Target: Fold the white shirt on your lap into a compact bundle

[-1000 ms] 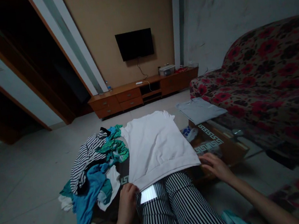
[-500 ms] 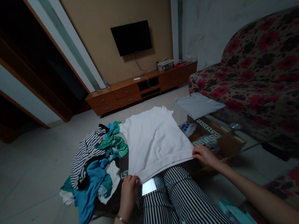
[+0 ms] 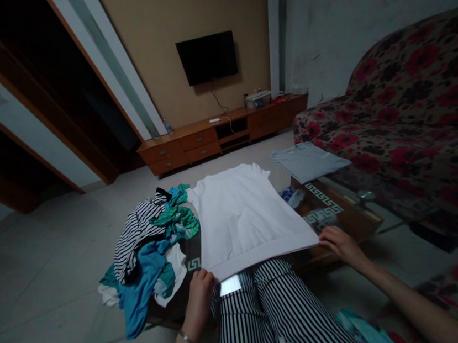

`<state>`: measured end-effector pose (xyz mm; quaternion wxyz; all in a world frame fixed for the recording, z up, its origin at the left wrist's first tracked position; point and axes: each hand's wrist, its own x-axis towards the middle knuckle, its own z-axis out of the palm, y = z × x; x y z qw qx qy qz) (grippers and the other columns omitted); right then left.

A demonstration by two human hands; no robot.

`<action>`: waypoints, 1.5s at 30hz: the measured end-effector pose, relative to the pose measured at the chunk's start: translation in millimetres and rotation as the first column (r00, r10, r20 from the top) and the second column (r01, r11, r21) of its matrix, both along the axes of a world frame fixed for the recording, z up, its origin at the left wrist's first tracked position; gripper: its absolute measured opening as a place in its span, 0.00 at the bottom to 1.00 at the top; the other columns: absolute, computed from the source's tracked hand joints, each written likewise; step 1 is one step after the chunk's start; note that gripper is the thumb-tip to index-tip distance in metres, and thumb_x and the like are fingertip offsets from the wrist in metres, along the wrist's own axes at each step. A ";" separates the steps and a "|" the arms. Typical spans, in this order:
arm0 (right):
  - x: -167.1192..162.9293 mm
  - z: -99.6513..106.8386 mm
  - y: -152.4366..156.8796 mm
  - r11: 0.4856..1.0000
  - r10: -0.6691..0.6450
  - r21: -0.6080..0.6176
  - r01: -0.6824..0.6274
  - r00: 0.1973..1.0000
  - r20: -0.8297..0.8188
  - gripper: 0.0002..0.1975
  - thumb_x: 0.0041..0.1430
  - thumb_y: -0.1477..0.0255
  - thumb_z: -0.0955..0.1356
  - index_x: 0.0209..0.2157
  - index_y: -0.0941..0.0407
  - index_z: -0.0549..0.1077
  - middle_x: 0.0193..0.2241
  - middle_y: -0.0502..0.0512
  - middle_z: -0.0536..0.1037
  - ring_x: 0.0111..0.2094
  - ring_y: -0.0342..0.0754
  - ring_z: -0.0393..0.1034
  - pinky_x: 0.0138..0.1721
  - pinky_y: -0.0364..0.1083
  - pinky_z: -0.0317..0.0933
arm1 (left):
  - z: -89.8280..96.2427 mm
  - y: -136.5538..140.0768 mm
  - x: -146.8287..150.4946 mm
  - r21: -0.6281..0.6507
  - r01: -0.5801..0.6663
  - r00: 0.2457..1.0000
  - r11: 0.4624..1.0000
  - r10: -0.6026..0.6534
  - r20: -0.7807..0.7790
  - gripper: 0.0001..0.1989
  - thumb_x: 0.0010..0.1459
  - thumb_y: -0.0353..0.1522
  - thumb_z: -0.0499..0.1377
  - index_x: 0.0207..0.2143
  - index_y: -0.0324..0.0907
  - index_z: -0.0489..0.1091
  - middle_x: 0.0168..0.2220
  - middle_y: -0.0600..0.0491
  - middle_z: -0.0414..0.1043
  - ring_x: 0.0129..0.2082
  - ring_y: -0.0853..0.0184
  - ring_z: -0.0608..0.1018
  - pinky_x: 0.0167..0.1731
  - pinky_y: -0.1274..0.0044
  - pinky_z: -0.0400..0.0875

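Note:
A white short-sleeved shirt (image 3: pixel 240 209) lies spread over the glass-topped coffee table, its hem toward me and its sleeves at the far end. My left hand (image 3: pixel 201 287) pinches the hem's left corner, with bracelets on that wrist. At the opposite corner my right hand (image 3: pixel 341 242) grips the hem between thumb and fingers. The hem is pulled fairly straight between both hands, just above my striped trousers (image 3: pixel 251 324). Left of the shirt is a loose heap of clothes (image 3: pixel 150 248), with striped, green, blue and white pieces. A folded grey garment (image 3: pixel 309 160) lies at the far right.
The coffee table (image 3: pixel 354 217) has a patterned top edge and plastic bags beneath the glass. A flowered sofa (image 3: pixel 420 98) stands at the right. Beyond are a low wooden cabinet (image 3: pixel 200 144) and a wall television (image 3: pixel 209 57). Light-blue cloth (image 3: pixel 363 330) lies beside my leg.
My right hand has moved outward to the right, drawing the hem corner with it. The shirt's lower part is wider and its wrinkles are flatter. My left hand stays at its corner.

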<state>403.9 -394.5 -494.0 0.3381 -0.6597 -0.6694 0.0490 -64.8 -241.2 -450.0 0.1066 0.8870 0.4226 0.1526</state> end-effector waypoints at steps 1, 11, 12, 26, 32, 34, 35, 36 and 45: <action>3.7 0.6 -3.3 1.000 -0.004 -0.006 0.004 1.000 -0.001 0.10 0.62 0.68 0.62 0.31 0.56 0.72 0.32 0.57 0.72 0.37 0.51 0.65 0.39 0.49 0.60 | 0.2 -1.8 -0.7 -0.005 0.001 1.000 1.000 -0.001 -0.005 0.11 0.53 0.20 0.49 0.27 0.39 0.67 0.32 0.49 0.66 0.35 0.63 0.65 0.35 0.74 0.59; 10.5 5.2 -50.2 0.995 -0.018 -0.102 0.018 1.000 0.005 0.11 0.62 0.66 0.62 0.30 0.55 0.73 0.30 0.57 0.73 0.35 0.50 0.67 0.38 0.48 0.62 | -8.7 -41.6 -11.3 -0.171 0.048 0.999 0.984 -0.049 -0.001 0.10 0.49 0.21 0.50 0.21 0.39 0.65 0.31 0.48 0.67 0.34 0.63 0.67 0.32 0.74 0.59; 10.1 2.7 -55.8 0.994 -0.023 -0.109 0.023 1.000 0.002 0.11 0.62 0.66 0.63 0.30 0.54 0.73 0.30 0.57 0.73 0.35 0.50 0.67 0.37 0.48 0.63 | -11.7 -47.1 -11.1 -0.190 0.059 0.998 0.980 -0.058 0.012 0.09 0.49 0.21 0.50 0.22 0.40 0.65 0.31 0.49 0.67 0.34 0.63 0.67 0.33 0.74 0.59; -43.0 55.3 33.9 0.992 -0.084 0.102 0.072 0.989 0.123 0.15 0.63 0.65 0.61 0.48 0.53 0.72 0.49 0.60 0.72 0.51 0.56 0.64 0.53 0.56 0.59 | -14.2 -73.8 2.4 -0.066 -0.308 0.918 0.949 0.315 0.243 0.12 0.59 0.33 0.52 0.45 0.44 0.67 0.50 0.44 0.63 0.50 0.55 0.66 0.49 0.61 0.64; -74.3 14.7 78.1 0.996 0.084 -0.017 -0.082 0.976 0.203 0.11 0.62 0.66 0.62 0.39 0.52 0.75 0.41 0.59 0.75 0.43 0.54 0.68 0.44 0.53 0.63 | -48.2 -76.0 -2.6 0.030 -0.391 0.911 0.920 0.382 0.155 0.10 0.58 0.31 0.53 0.42 0.48 0.69 0.53 0.44 0.64 0.54 0.50 0.64 0.49 0.55 0.61; -68.3 12.2 91.5 0.989 0.107 -0.125 -0.084 0.975 0.193 0.11 0.61 0.64 0.63 0.36 0.52 0.75 0.37 0.58 0.76 0.39 0.53 0.69 0.41 0.51 0.63 | -50.2 -67.0 -6.9 -0.029 -0.362 0.914 0.932 0.360 0.188 0.08 0.59 0.31 0.53 0.39 0.47 0.70 0.50 0.44 0.66 0.52 0.52 0.66 0.48 0.57 0.63; -66.5 17.4 104.1 0.982 0.124 -0.164 -0.095 0.976 0.178 0.11 0.62 0.64 0.63 0.36 0.52 0.75 0.36 0.58 0.76 0.38 0.52 0.69 0.41 0.51 0.63 | -48.5 -56.6 -7.2 -0.070 -0.335 0.914 0.940 0.342 0.219 0.08 0.60 0.32 0.53 0.39 0.47 0.70 0.49 0.44 0.66 0.51 0.53 0.67 0.48 0.59 0.64; -67.2 26.4 121.7 0.974 0.149 -0.192 -0.118 0.976 0.158 0.11 0.62 0.65 0.63 0.36 0.53 0.75 0.35 0.57 0.76 0.38 0.52 0.69 0.40 0.49 0.63 | -45.2 -41.5 -5.5 -0.104 -0.308 0.909 0.946 0.325 0.262 0.09 0.60 0.33 0.52 0.41 0.46 0.70 0.50 0.44 0.66 0.52 0.54 0.67 0.49 0.60 0.65; -200.8 111.2 419.6 0.845 0.410 -0.407 -0.347 0.909 0.077 0.12 0.58 0.78 0.63 0.39 0.60 0.77 0.33 0.51 0.79 0.35 0.44 0.72 0.37 0.41 0.62 | -12.1 180.5 83.5 -0.207 -0.283 0.793 0.937 0.349 0.499 0.14 0.55 0.24 0.53 0.45 0.36 0.65 0.48 0.38 0.65 0.54 0.53 0.66 0.55 0.58 0.61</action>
